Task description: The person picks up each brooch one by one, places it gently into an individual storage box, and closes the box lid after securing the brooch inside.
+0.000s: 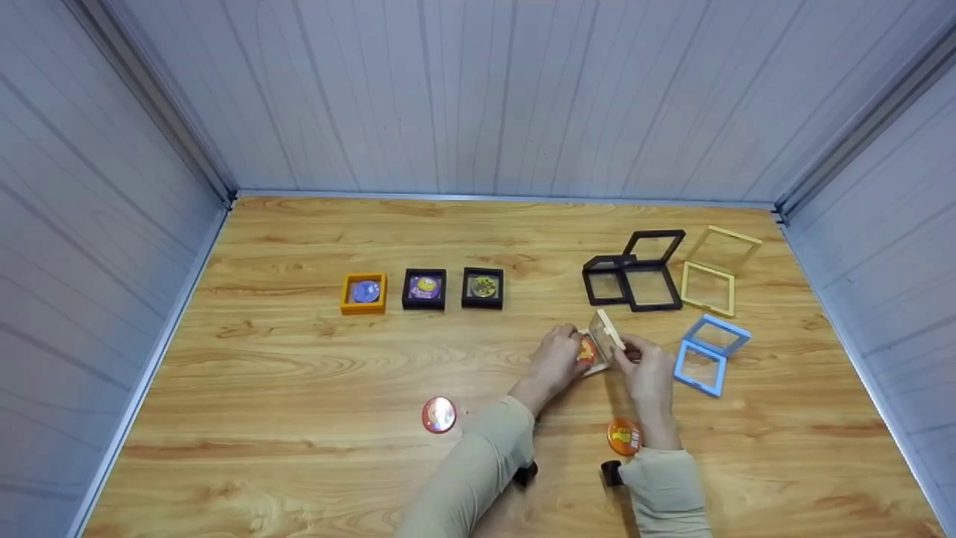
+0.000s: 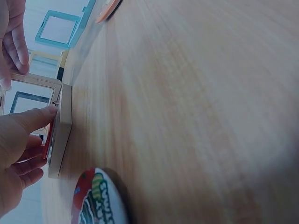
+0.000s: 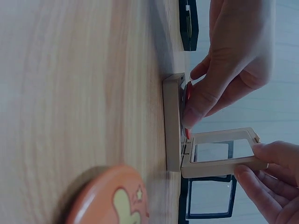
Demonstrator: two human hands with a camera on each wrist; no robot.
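Note:
A beige hinged display frame (image 1: 602, 338) stands with its lid raised on the wooden table. My left hand (image 1: 556, 360) pinches a red round badge (image 1: 587, 349) and holds it at the frame's base; in the right wrist view the badge (image 3: 188, 109) lies edge-on against the base (image 3: 173, 123). The raised lid (image 3: 224, 151) is gripped at its outer edge by the thumb and fingers of my right hand (image 1: 648, 373). An orange badge (image 1: 624, 436) lies beside the right wrist, and a red-rimmed badge (image 1: 439, 415) lies left of the left forearm.
Three closed frames, one orange (image 1: 364, 308) and two black, hold badges at the back left. Open frames stand at the right: black ones (image 1: 656, 305), a yellow one (image 1: 708, 308) and a blue one (image 1: 700, 385). Pale panel walls (image 1: 478, 97) enclose the table.

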